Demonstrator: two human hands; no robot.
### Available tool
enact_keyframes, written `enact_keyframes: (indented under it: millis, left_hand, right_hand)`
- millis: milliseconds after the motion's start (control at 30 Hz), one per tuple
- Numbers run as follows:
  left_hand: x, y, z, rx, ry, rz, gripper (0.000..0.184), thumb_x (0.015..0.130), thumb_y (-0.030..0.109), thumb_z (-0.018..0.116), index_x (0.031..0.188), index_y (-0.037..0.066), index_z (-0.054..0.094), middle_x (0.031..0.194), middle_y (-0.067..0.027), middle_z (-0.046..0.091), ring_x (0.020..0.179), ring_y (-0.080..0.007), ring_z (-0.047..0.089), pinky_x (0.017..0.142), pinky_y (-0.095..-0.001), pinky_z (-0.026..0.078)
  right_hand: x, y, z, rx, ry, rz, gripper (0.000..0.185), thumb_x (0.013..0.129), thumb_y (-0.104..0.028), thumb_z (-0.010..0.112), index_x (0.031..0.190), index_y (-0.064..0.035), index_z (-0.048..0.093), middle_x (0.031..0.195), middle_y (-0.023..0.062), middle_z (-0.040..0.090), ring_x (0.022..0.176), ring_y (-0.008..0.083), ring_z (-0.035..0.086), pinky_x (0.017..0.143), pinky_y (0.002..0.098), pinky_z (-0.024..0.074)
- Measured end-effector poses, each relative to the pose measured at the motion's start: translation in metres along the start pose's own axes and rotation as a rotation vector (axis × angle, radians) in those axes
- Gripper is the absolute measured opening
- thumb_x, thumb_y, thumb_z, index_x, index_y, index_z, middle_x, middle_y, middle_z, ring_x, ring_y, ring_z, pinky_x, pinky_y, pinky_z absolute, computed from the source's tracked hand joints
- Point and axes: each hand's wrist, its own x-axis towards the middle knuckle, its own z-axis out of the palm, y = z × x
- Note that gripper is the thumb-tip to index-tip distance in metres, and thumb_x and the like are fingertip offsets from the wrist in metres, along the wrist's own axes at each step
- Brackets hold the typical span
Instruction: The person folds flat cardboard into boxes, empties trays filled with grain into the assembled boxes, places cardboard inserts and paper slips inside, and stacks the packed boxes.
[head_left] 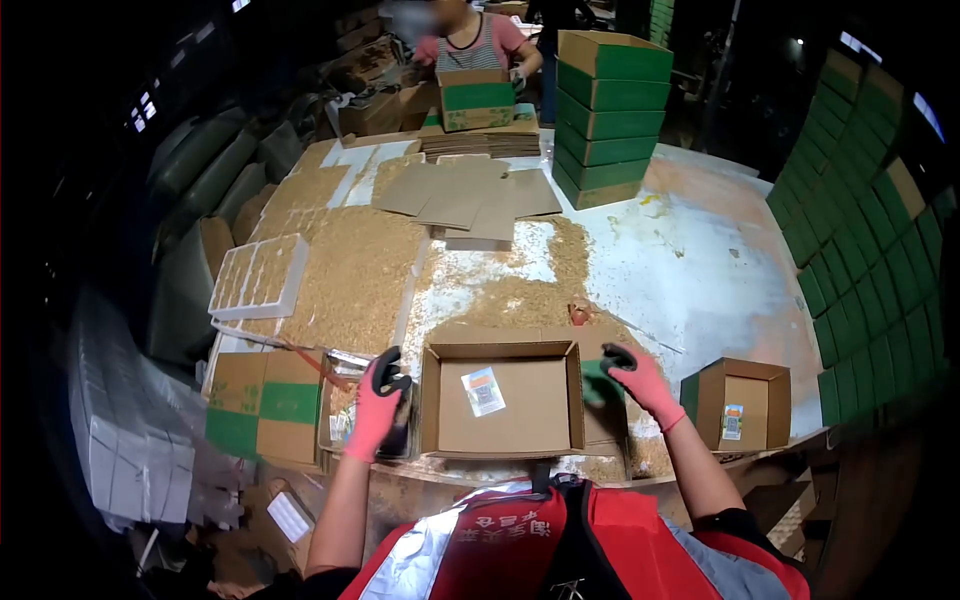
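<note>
An open cardboard box point(535, 420) sits in front of me at the table's near edge, with a printed card point(484, 392) lying on its bottom. To its left is my left hand point(376, 408), in a pink glove with dark fingers; the fingers are bent but apart, with nothing in them. Below that hand stands a small container point(338, 405) of printed cards, partly hidden by the glove. My right hand point(640, 380), gloved the same way, hovers off the box's right side, fingers apart and holding nothing.
Flattened green-and-brown cartons point(290, 405) lie at left. Another open box point(755, 405) with a card stands at right. Stacked green boxes point(610, 120) and loose cardboard sheets point(465, 195) occupy the back. A white foam tray point(262, 278) sits left. Across the table, a person point(480, 45) handles a box.
</note>
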Motion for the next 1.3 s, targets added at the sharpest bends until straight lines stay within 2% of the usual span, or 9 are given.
enact_keyframes:
  millis: [67, 100, 200, 367, 667, 767, 833, 1033, 1300]
  left_hand:
    - [0.000, -0.081, 0.008, -0.077, -0.153, -0.519, 0.045, 0.085, 0.003, 0.061, 0.129, 0.000, 0.053, 0.120, -0.0103, 0.062, 0.114, -0.0207, 0.057, 0.099, -0.0334, 0.045]
    - [0.004, -0.195, 0.052, -0.291, -0.227, -0.228, 0.044, 0.087, 0.006, 0.065, 0.128, 0.000, 0.053, 0.115, -0.0109, 0.065, 0.110, -0.0185, 0.059, 0.096, -0.0313, 0.047]
    - [0.011, -0.177, 0.084, 0.034, -0.247, -0.156, 0.056, 0.084, 0.005, 0.066, 0.135, 0.002, 0.044, 0.125, -0.0102, 0.058, 0.113, -0.0200, 0.056, 0.096, -0.0335, 0.047]
    - [0.019, -0.172, 0.075, -0.863, -0.360, -0.578, 0.059, 0.093, 0.049, 0.058, 0.136, 0.010, 0.048, 0.120, -0.0080, 0.061, 0.108, -0.0242, 0.062, 0.093, -0.0408, 0.052]
    - [0.012, 0.013, 0.224, -1.143, -0.774, -0.769, 0.054, 0.096, 0.036, 0.055, 0.139, 0.006, 0.045, 0.130, -0.0131, 0.057, 0.117, -0.0289, 0.057, 0.101, -0.0427, 0.046]
    - [0.013, -0.011, 0.329, -1.203, -0.902, -0.925, 0.055, 0.094, 0.034, 0.059, 0.139, 0.004, 0.045, 0.131, -0.0141, 0.057, 0.117, -0.0304, 0.057, 0.101, -0.0446, 0.046]
    - [-0.008, 0.041, 0.389, -1.202, -0.994, -0.930, 0.055, 0.093, 0.031, 0.062, 0.139, 0.004, 0.045, 0.131, -0.0141, 0.057, 0.117, -0.0305, 0.057, 0.101, -0.0455, 0.046]
    - [-0.029, 0.060, 0.573, -1.070, -1.199, -0.979, 0.056, 0.093, 0.038, 0.063, 0.136, 0.004, 0.050, 0.128, -0.0141, 0.060, 0.118, -0.0285, 0.056, 0.103, -0.0415, 0.044]
    - [-0.054, 0.104, 0.551, -0.540, -0.766, -0.490, 0.075, 0.079, 0.039, 0.079, 0.126, -0.010, 0.049, 0.114, -0.0189, 0.063, 0.100, -0.0234, 0.064, 0.082, -0.0340, 0.055]
  right_hand:
    - [0.007, 0.083, 0.035, 0.133, -0.283, 0.127, 0.066, 0.085, -0.033, 0.067, 0.140, -0.0028, 0.045, 0.132, 0.0211, 0.054, 0.117, 0.0315, 0.057, 0.099, 0.0364, 0.0446]
    - [0.012, 0.121, 0.069, -0.048, -0.175, 0.123, 0.076, 0.084, -0.039, 0.067, 0.143, -0.0014, 0.038, 0.135, 0.0239, 0.050, 0.123, 0.0338, 0.052, 0.103, 0.0382, 0.0408]
    - [-0.001, 0.113, 0.149, -0.061, 0.041, 0.243, 0.092, 0.083, -0.050, 0.065, 0.149, 0.0004, 0.025, 0.146, 0.0272, 0.037, 0.137, 0.0381, 0.036, 0.112, 0.0418, 0.0295]
    - [-0.005, 0.043, 0.131, 0.257, 0.145, 0.243, 0.091, 0.082, -0.039, 0.072, 0.150, -0.0018, 0.025, 0.137, 0.0214, 0.047, 0.125, 0.0276, 0.045, 0.104, 0.0356, 0.0369]
    - [-0.088, 0.054, -0.129, 0.660, 0.574, 0.286, 0.054, 0.090, -0.034, 0.062, 0.131, -0.0007, 0.052, 0.122, 0.0145, 0.060, 0.111, 0.0211, 0.056, 0.097, 0.0328, 0.0440]
    - [-0.150, 0.177, -0.227, -1.235, 1.345, 0.437, 0.069, 0.086, -0.039, 0.061, 0.139, -0.0020, 0.036, 0.122, 0.0212, 0.055, 0.123, 0.0342, 0.045, 0.106, 0.0508, 0.0248]
    - [-0.189, 0.175, -0.241, -0.500, 0.742, 0.863, 0.066, 0.091, -0.039, 0.053, 0.143, -0.0010, 0.035, 0.133, 0.0257, 0.047, 0.126, 0.0349, 0.042, 0.105, 0.0471, 0.0310]
    - [-0.241, 0.130, -0.224, -0.723, -0.150, 0.664, 0.052, 0.097, -0.043, 0.040, 0.135, -0.0090, 0.050, 0.124, 0.0127, 0.063, 0.119, 0.0259, 0.057, 0.106, 0.0375, 0.0368]
    - [-0.267, -0.020, -0.263, -0.678, 0.668, 0.053, 0.045, 0.085, -0.014, 0.063, 0.128, -0.0054, 0.054, 0.128, 0.0186, 0.055, 0.123, 0.0328, 0.049, 0.106, 0.0403, 0.0367]
